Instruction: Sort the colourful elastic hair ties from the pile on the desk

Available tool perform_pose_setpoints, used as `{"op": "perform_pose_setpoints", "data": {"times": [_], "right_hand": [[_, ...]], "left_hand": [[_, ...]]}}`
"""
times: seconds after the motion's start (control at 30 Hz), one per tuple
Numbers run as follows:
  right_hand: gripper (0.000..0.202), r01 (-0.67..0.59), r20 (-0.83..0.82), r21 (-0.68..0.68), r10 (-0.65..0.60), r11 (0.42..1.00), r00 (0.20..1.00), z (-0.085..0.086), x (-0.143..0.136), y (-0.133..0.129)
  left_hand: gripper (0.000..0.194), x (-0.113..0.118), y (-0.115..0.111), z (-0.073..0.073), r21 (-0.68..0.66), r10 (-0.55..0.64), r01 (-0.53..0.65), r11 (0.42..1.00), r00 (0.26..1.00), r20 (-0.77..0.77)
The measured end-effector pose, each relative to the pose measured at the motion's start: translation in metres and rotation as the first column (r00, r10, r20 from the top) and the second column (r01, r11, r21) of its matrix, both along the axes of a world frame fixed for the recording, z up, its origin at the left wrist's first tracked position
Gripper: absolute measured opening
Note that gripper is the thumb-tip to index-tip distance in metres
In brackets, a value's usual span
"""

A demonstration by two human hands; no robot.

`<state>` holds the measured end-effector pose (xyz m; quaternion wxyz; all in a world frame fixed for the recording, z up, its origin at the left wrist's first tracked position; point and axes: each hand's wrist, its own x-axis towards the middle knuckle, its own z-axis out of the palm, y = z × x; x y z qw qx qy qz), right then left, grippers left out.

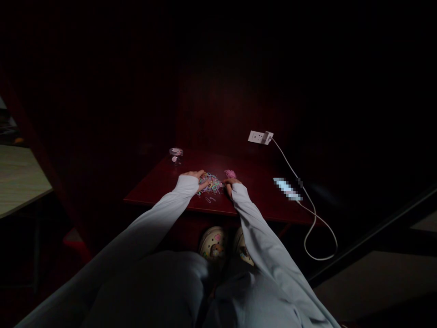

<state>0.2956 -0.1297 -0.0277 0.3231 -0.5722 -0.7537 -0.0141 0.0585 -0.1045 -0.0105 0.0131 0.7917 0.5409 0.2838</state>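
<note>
A loose heap of small multicoloured elastic hair ties (212, 185) lies on the dark red table, between my two hands. My left hand (195, 176) rests at the heap's left edge, with thumb and fingers apart around that side and touching the bands. At the right edge, my right hand (231, 182) has its fingertips drawn together by the heap; what they pinch, if anything, is too small to tell. Just beyond that hand sits a separate small pile of pink hair ties (230, 174). One or two bands lie loose in front of the heap.
A clear lidded jar (176, 155) stands at the table's back left. To the right lies a pixelated bright device (287, 189), joined by a white cable (314, 214) to a plug in the wall socket (256, 136). The table's (160, 184) front edge is near my shoes (213, 243).
</note>
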Motion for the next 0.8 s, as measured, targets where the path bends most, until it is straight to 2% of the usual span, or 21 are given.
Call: {"op": "perform_pose_setpoints", "data": {"times": [0.2, 0.33, 0.43, 0.6, 0.8], "right_hand": [[0.036, -0.074, 0.069, 0.027, 0.072, 0.997, 0.995, 0.000, -0.004, -0.003], [0.031, 0.031, 0.021, 0.061, -0.032, 0.998, 0.999, -0.001, -0.011, 0.006], [0.029, 0.061, 0.055, 0.073, -0.065, 0.995, 0.996, -0.003, -0.023, 0.009], [0.040, 0.022, 0.168, 0.086, -0.036, 0.996, 0.985, -0.005, -0.039, 0.005], [0.046, 0.023, 0.134, 0.061, -0.031, 0.998, 0.990, -0.012, -0.035, 0.007]], "left_hand": [[0.036, 0.002, 0.000, 0.003, -0.056, -0.054, 0.051, 0.997, 0.997, -0.063], [0.047, 0.001, 0.000, 0.002, -0.056, -0.046, 0.042, 0.998, 0.997, -0.061], [0.052, 0.000, 0.006, -0.005, -0.055, -0.068, 0.066, 0.996, 0.997, -0.035], [0.043, -0.003, 0.023, -0.019, -0.031, -0.110, 0.110, 0.993, 0.994, -0.001], [0.031, -0.003, 0.041, -0.035, 0.010, -0.188, 0.188, 0.982, 0.980, 0.067]]}}
